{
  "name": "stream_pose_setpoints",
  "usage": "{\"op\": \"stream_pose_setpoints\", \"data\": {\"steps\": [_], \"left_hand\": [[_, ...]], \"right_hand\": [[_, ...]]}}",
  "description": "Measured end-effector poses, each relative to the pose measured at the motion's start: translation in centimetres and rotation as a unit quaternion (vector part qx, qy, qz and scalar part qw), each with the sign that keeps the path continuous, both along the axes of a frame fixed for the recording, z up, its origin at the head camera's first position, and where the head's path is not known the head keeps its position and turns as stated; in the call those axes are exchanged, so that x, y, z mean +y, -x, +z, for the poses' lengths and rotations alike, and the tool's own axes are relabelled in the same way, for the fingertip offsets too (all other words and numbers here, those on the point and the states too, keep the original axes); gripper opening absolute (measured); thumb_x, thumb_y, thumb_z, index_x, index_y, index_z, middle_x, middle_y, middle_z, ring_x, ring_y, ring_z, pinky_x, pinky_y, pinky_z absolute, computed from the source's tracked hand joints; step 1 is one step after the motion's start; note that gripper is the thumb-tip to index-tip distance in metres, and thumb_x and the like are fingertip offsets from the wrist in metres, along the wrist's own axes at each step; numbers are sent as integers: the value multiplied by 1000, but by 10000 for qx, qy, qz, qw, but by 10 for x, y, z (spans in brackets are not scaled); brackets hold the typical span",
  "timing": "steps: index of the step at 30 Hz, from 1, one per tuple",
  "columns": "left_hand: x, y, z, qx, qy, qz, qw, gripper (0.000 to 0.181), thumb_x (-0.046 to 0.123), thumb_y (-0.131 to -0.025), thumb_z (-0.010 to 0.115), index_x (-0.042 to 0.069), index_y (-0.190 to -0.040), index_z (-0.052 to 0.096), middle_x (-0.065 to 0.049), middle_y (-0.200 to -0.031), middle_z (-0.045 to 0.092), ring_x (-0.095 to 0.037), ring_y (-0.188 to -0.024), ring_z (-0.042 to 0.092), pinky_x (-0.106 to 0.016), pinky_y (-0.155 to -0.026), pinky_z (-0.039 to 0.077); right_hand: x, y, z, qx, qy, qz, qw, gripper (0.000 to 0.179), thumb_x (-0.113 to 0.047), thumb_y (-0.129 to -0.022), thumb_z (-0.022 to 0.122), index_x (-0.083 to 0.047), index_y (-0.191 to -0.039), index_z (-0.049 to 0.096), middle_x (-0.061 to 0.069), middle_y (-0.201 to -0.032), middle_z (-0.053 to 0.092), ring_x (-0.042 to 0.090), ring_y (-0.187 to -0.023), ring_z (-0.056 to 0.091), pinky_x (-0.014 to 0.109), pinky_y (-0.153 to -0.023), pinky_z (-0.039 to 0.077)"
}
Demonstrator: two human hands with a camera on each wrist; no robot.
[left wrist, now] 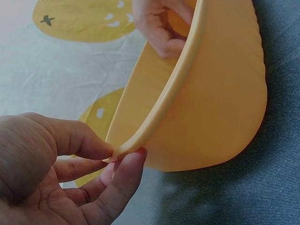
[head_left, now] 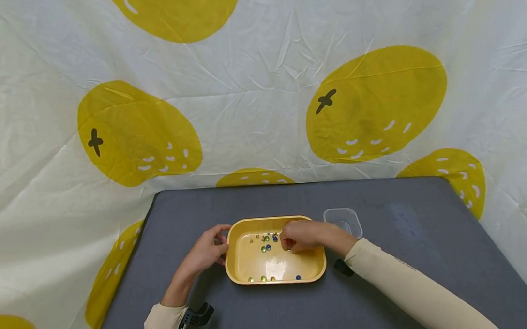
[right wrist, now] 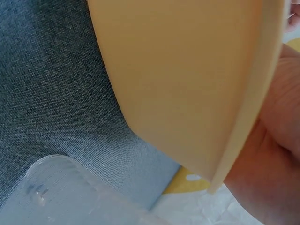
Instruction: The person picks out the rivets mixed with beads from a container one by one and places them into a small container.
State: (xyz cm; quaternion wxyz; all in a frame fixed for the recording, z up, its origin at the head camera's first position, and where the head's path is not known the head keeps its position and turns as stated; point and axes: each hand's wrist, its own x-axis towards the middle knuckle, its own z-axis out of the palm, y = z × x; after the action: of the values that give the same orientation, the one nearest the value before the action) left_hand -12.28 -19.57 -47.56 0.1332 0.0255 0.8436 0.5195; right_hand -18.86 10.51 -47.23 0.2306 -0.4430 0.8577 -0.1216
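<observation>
A yellow plastic tray point(head_left: 276, 279) with rounded corners stands on the dark table. My left hand point(head_left: 207, 250) pinches its left rim between thumb and fingers, as the left wrist view also shows. Inside the tray my right hand point(head_left: 303, 234) reaches down with bent fingers, its forearm crossing the right rim. A small shiny piece shows by its fingertips, but whether they hold it is hidden. Several green and blue glass marbles point(head_left: 268, 247) lie in the tray's middle, among tiny gold-coloured bits point(head_left: 251, 241). More marbles, including a blue one point(head_left: 298, 277), rest along the near wall.
A clear plastic container point(head_left: 343, 221) stands just right of the tray, partly behind the right forearm. Grey cloth-like table surface point(head_left: 402, 276) stretches around them. A white curtain with yellow fruit shapes point(head_left: 376, 105) hangs behind the table's far edge.
</observation>
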Motion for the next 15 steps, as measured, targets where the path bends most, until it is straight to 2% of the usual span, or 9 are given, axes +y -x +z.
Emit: {"op": "stream_pose_setpoints", "data": {"steps": [8,15], "left_hand": [[0,1,-2,-19,118,15,9999,50,-3,-95,59,3,-144,51,-14,-93,52,-25,-71,62,-47,-58,61],[0,1,-2,-26,134,53,9999,51,-2,-95,59,3,-145,52,-14,-93,52,-25,-70,62,-43,-56,61]], "right_hand": [[-1,2,-5,169,-80,5,9998,16,0,-90,72,-14,-84,68,-6,-73,55,6,-68,47,20,-64,41],[-3,2,-3,229,-152,22,9996,15,0,-90,72,-14,-82,70,-5,-72,58,5,-66,46,20,-62,40]]}}
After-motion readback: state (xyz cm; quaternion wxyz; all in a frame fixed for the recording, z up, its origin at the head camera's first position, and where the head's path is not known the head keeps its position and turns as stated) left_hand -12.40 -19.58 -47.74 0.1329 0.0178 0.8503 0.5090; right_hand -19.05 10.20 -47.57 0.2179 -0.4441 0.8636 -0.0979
